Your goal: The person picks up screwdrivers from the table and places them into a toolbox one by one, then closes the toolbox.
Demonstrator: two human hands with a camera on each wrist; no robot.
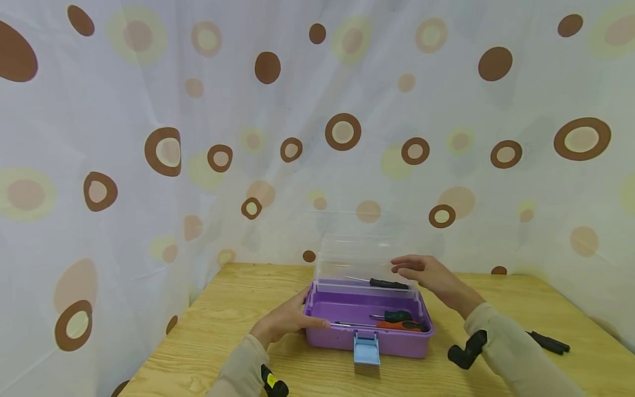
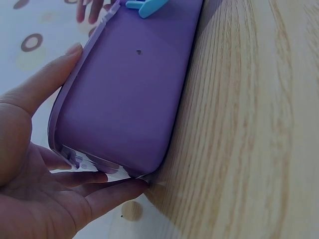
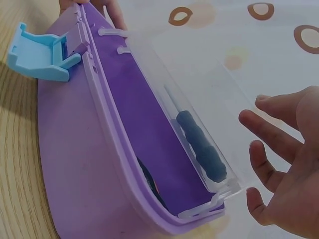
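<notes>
A purple toolbox [image 1: 327, 340] stands on the table with its clear lid [image 1: 342, 256] raised at the back and its light blue latch [image 1: 366, 353] hanging down in front. My left hand [image 1: 288, 321] holds the box's left end, thumb along the front rim and fingers round the side. In the clear tray lies a black-handled screwdriver [image 3: 199, 147]. Lower in the box are a short dark green screwdriver [image 1: 398, 316] and an orange-handled screwdriver [image 1: 401, 326]. Beside the lid's right edge, my right hand [image 1: 441, 281] has loosely bent fingers and nothing in them.
Black-handled tools [image 1: 549, 342] lie on the wooden table [image 1: 208, 342] to the right of the box, partly behind the right sleeve [image 1: 521, 353]. A white curtain [image 1: 297, 99] with brown spots hangs behind and along the sides of the table.
</notes>
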